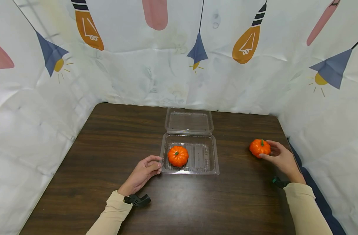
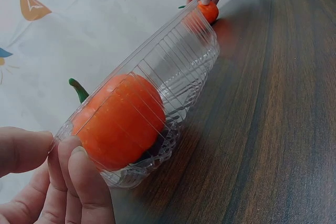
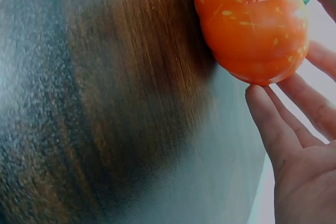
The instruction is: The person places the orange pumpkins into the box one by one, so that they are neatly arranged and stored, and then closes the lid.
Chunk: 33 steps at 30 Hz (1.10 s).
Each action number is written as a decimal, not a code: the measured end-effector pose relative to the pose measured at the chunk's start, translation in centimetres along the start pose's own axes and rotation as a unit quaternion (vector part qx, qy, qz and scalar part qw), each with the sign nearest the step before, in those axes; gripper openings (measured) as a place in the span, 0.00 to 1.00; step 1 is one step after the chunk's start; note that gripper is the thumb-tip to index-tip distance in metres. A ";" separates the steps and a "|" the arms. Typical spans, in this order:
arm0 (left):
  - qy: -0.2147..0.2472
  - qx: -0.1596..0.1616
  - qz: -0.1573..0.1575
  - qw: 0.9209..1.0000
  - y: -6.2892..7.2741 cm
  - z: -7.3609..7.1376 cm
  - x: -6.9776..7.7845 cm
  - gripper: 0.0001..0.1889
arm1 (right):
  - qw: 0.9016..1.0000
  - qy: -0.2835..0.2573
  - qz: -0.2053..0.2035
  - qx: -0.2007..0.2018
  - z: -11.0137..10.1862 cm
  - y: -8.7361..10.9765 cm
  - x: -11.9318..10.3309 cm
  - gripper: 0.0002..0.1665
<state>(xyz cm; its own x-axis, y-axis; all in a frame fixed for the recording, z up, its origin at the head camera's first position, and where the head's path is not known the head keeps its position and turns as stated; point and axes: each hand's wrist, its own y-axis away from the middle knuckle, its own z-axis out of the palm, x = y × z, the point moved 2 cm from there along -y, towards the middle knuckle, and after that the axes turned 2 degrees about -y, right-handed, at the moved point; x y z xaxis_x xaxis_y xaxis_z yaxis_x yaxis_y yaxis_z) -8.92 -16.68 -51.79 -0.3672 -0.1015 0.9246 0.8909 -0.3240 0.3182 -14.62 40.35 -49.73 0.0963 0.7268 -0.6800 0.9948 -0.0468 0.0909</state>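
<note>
A clear plastic clamshell box (image 1: 202,171) lies with its lid folded back on the dark table. One small orange toy pumpkin (image 1: 178,156) with a green stem sits in the left part of its tray. My left hand (image 1: 143,173) pinches the tray's left rim between thumb and fingers, as the left wrist view shows close up. Over on the right, my right hand (image 1: 281,159) grips a second orange pumpkin (image 1: 259,148), thumb on the near side and fingers around the far side. In the right wrist view this pumpkin (image 3: 252,30) shows yellowish flecks, its top partly hidden.
The clear lid (image 1: 189,120) lies toward the table's back edge, hinged to the tray. A white curtain (image 1: 155,75) printed with lamps and bulbs hangs behind and beside the brown wood-grain table (image 1: 123,137). The table's right edge runs close by my right hand.
</note>
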 end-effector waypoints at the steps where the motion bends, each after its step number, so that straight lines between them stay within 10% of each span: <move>1: 0.000 0.001 -0.001 1.000 0.0 0.0 0.0 0.24 | 1.000 0.003 -0.001 -0.001 0.0 0.0 0.0 0.50; 33: 0.001 -0.007 0.007 1.000 -0.1 -0.2 -0.3 0.25 | 0.999 -0.013 -0.041 0.002 0.0 0.7 -3.5 0.47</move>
<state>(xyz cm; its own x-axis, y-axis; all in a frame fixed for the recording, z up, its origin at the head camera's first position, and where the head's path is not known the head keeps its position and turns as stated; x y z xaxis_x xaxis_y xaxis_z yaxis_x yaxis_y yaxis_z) -8.94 -16.78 -52.10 -0.3556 -0.1069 0.9285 0.8919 -0.3357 0.3029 -14.27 37.76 -47.26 0.0145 0.7108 -0.7032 0.9995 0.0100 0.0307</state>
